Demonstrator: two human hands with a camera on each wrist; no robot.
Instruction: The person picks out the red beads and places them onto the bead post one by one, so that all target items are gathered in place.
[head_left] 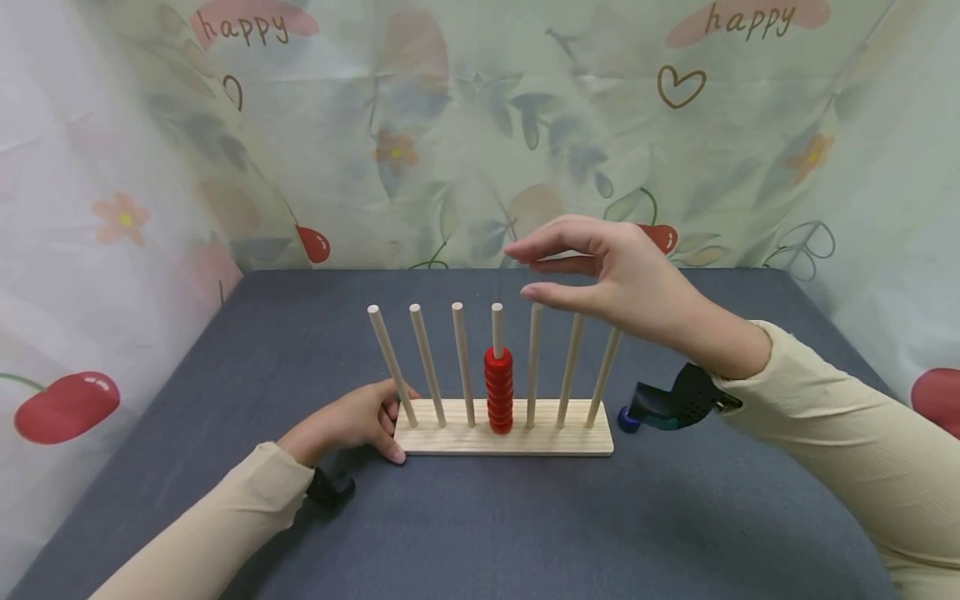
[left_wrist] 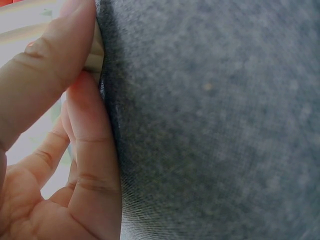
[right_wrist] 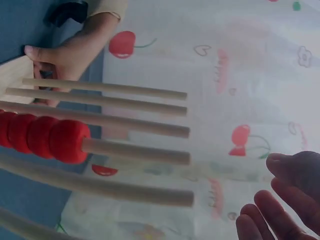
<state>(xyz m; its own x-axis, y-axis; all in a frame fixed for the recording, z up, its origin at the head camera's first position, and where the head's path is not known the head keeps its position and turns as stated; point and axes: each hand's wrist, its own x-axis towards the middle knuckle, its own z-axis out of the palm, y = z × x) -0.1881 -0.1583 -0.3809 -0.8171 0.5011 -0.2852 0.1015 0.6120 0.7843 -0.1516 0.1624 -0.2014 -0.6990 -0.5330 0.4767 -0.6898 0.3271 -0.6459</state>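
A pale wooden base (head_left: 442, 447) with several upright pegs stands on the table. Red beads (head_left: 499, 392) are stacked on its middle peg, whose top stays bare; the other pegs carry none. My left hand (head_left: 358, 421) grips the base's left end, thumb at the front corner and fingers curled behind; the left wrist view shows thumb and finger (left_wrist: 92, 135) pinching the wooden edge. My right hand (head_left: 600, 267) hovers above the pegs to the right of the beads. Its thumb and fingers are apart with nothing between them, as the right wrist view also shows.
The dark grey table (head_left: 480, 533) lies under the rack. Patterned cloth (head_left: 480, 125) hangs behind it and at both sides. A small blue round thing (head_left: 628, 420) is right of the base, beside the black wrist camera (head_left: 678, 400).
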